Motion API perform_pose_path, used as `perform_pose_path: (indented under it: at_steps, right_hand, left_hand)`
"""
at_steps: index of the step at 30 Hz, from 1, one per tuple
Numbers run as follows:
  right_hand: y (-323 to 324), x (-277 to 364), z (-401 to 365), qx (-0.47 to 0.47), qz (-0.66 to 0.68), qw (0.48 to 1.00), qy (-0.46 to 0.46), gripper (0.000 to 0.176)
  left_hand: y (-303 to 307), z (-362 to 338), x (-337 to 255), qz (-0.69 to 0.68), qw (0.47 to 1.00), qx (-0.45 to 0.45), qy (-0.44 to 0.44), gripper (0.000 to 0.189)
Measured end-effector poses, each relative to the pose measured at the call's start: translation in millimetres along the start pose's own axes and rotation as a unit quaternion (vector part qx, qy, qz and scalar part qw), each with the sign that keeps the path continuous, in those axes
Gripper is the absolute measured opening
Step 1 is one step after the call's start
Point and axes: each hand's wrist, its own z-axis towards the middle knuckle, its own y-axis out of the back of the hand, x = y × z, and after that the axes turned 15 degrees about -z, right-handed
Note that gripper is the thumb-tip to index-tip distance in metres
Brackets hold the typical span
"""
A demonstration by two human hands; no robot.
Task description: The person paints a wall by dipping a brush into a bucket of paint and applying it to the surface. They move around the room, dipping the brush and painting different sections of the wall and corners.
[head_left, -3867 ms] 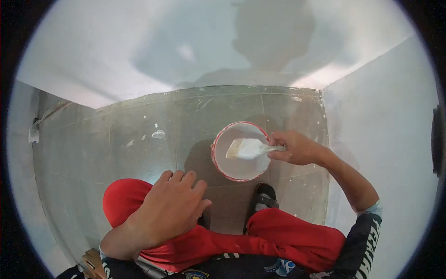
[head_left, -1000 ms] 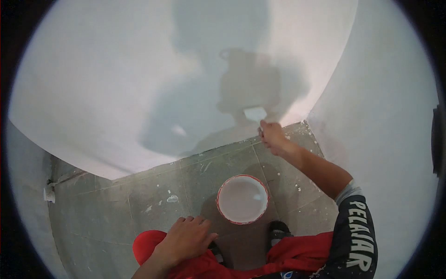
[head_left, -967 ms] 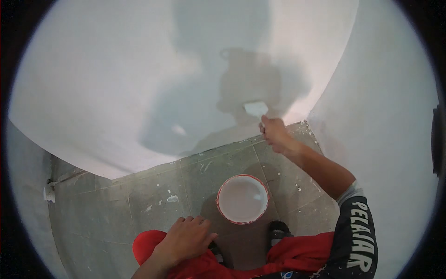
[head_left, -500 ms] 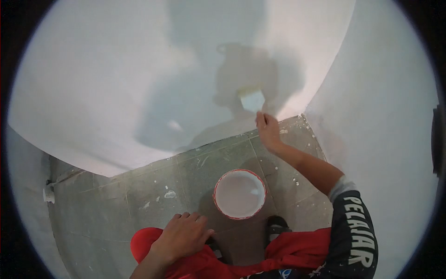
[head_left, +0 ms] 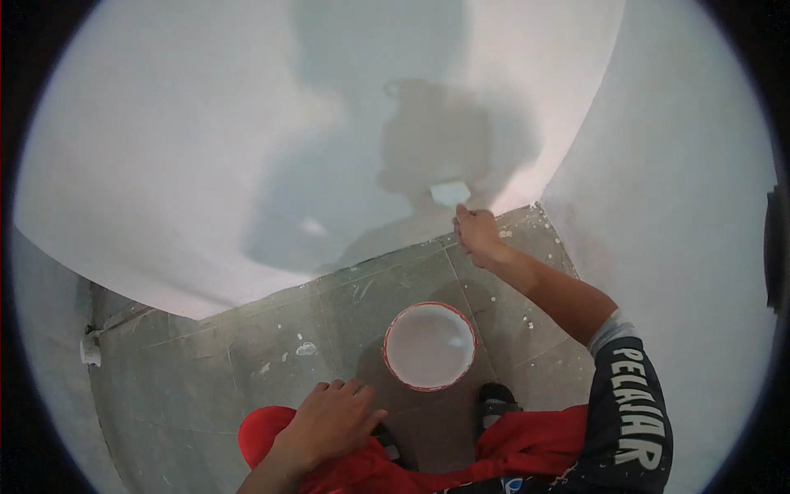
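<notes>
My right hand (head_left: 477, 234) is closed round the handle of a flat brush (head_left: 450, 194), whose wide white head lies against the pale wall (head_left: 206, 148) low down, inside my shadow. Below it on the floor stands a round bucket (head_left: 429, 346) with a red rim, holding whitish liquid. My left hand (head_left: 339, 416) rests over my red-clad knee, fingers loosely spread and empty, to the left of the bucket.
Grey floor tiles (head_left: 197, 370) carry white spots and splashes. A second wall (head_left: 683, 206) meets the first at the right corner. A small white object (head_left: 90, 351) is at the far left wall, and a dark object (head_left: 773, 249) at the right edge.
The brush and my right hand have moved slightly down the wall, and the brush head looks more foreshortened. My left hand stays on the knee.
</notes>
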Motion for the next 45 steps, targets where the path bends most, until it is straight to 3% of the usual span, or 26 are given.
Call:
perform_pose_path:
  at_steps: [1, 3, 7, 9, 10, 13, 15, 19, 21, 25, 28, 29, 30, 34, 37, 40, 42, 45]
  right_hand:
    - [2, 12, -13, 0.000, -0.003, 1.000, -0.003, 0.043]
    - [3, 24, -28, -0.058, 0.030, 0.986, 0.150, 0.039]
    - [-8, 1, -19, -0.093, 0.051, 0.970, 0.220, 0.042]
    - [-23, -32, 8, -0.156, -0.096, 0.952, 0.246, 0.047]
    - [-29, -51, 18, -0.157, -0.095, 0.952, 0.247, 0.047]
    - [-48, -112, 44, -0.177, -0.194, 0.942, 0.209, 0.050]
    - [-54, -133, 50, -0.047, -0.200, 0.979, -0.002, 0.051]
    - [-51, -134, 46, 0.015, -0.153, 0.983, -0.096, 0.050]
    - [-50, -132, 50, -0.002, -0.116, 0.992, -0.045, 0.049]
    - [-41, -57, 26, -0.002, -0.103, 0.994, -0.038, 0.049]
    - [-37, -15, -9, -0.056, -0.022, 0.998, 0.033, 0.049]
    - [-35, -7, -19, -0.079, -0.016, 0.992, 0.097, 0.049]
    - [-34, -4, -22, -0.101, -0.008, 0.981, 0.163, 0.049]
    - [-44, -26, -17, -0.114, -0.048, 0.974, 0.187, 0.050]
    - [-63, -75, 22, -0.149, -0.169, 0.953, 0.203, 0.049]
    - [-69, -98, 23, -0.135, -0.223, 0.957, 0.126, 0.047]
    - [-54, -100, 24, 0.025, -0.125, 0.988, -0.085, 0.044]
    - [-33, -112, 35, 0.035, -0.056, 0.995, -0.075, 0.041]
  left_hand:
    - [0, 1, 0, -0.003, 1.000, 0.003, -0.001, 0.040]
    - [2, 3, -1, -0.008, 1.000, 0.007, 0.008, 0.040]
    - [6, 5, -3, -0.009, 1.000, 0.008, 0.015, 0.040]
    - [4, 6, -2, -0.008, 1.000, -0.001, 0.010, 0.039]
    - [2, 6, 0, -0.007, 1.000, -0.002, 0.010, 0.039]
    - [-1, 4, 1, -0.007, 1.000, -0.007, -0.001, 0.038]
    - [-1, 3, -1, 0.000, 1.000, -0.016, -0.004, 0.037]
    - [-1, 1, -1, 0.004, 1.000, -0.009, 0.001, 0.038]
    - [-3, 1, 2, 0.003, 1.000, -0.010, -0.007, 0.039]
    - [0, 0, 1, -0.003, 1.000, -0.009, 0.004, 0.040]
    - [-1, 1, 1, -0.011, 1.000, 0.001, 0.004, 0.041]
    - [1, 2, -1, -0.016, 1.000, 0.001, 0.004, 0.041]
    - [2, 2, -2, -0.019, 1.000, -0.001, 0.005, 0.041]
    - [3, 2, -2, -0.004, 1.000, 0.001, 0.007, 0.040]
    - [2, 0, -4, -0.011, 1.000, -0.002, 0.015, 0.039]
    - [0, -3, -7, -0.010, 1.000, -0.018, 0.011, 0.039]
    - [1, -4, -8, -0.006, 1.000, -0.006, 0.008, 0.039]
    - [-4, -7, -6, 0.010, 1.000, -0.023, 0.001, 0.039]
